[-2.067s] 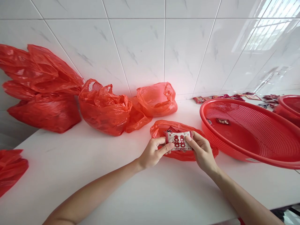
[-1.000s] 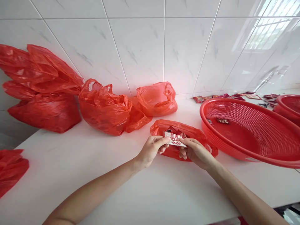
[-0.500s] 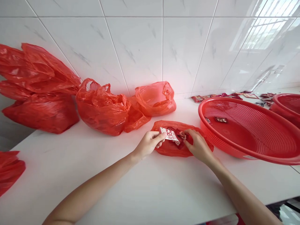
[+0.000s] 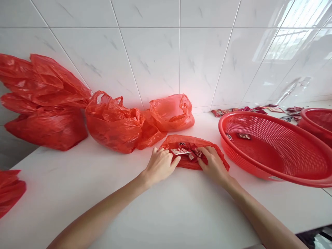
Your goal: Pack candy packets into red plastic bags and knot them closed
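Now | crinkled plastic bag [image 4: 195, 140] holds flat packet [image 4: 180, 151] | both hands [image 4: 160, 166] [image 4: 214, 165]: fingers [image 4: 163, 154] bent, grip unclear

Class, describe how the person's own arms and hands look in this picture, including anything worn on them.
The left grip and the right grip are bare human hands, with no gloves or rings visible. The left arm and the right arm show no sleeve, watch, bracelet or marking. The nails are too small to judge.
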Tool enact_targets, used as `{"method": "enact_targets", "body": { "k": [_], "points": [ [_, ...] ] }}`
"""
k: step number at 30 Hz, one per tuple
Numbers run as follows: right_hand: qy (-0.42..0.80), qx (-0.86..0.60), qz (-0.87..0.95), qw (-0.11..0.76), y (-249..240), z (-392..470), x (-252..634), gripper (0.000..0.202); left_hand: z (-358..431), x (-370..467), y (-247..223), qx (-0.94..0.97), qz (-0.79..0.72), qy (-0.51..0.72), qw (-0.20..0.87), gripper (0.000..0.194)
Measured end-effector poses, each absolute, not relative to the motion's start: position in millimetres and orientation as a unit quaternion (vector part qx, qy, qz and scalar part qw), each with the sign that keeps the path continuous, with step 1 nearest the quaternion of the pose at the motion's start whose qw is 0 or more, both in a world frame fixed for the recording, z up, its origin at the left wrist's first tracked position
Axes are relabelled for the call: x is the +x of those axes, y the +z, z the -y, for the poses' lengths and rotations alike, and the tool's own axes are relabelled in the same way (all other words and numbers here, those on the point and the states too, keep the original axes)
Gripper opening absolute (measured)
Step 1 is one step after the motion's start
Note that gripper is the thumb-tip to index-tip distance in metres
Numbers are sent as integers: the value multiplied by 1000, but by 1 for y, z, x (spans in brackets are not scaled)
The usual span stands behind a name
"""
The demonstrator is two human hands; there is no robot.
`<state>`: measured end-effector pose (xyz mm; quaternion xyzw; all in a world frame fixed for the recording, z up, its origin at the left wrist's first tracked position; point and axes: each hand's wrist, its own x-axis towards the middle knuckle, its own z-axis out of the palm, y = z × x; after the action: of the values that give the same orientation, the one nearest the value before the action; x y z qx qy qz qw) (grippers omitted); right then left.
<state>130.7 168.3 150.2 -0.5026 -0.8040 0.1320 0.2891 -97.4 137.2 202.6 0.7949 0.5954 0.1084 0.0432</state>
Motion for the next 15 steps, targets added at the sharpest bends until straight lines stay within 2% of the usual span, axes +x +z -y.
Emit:
{"method": "enact_targets", "body": {
  "k": [2,6,10,12,15],
  "points": [
    [140,-464,817,312,148,-166,125,31,-137,-99,206,807,-584,82,9,52],
    [134,-452,832,293,145,-163,111,35,-134,-98,210,829,-553,84,-7,54],
    [104,-472,827,288,142,-166,104,23,-133,-96,210,836,-535,121,-27,47],
    [102,-465,822,312,143,-168,105,13,-134,-97,208,834,-537,129,-26,42],
    [147,-444,797,382,150,-168,110,19,-135,-98,206,829,-541,143,-2,33]
  ]
}}
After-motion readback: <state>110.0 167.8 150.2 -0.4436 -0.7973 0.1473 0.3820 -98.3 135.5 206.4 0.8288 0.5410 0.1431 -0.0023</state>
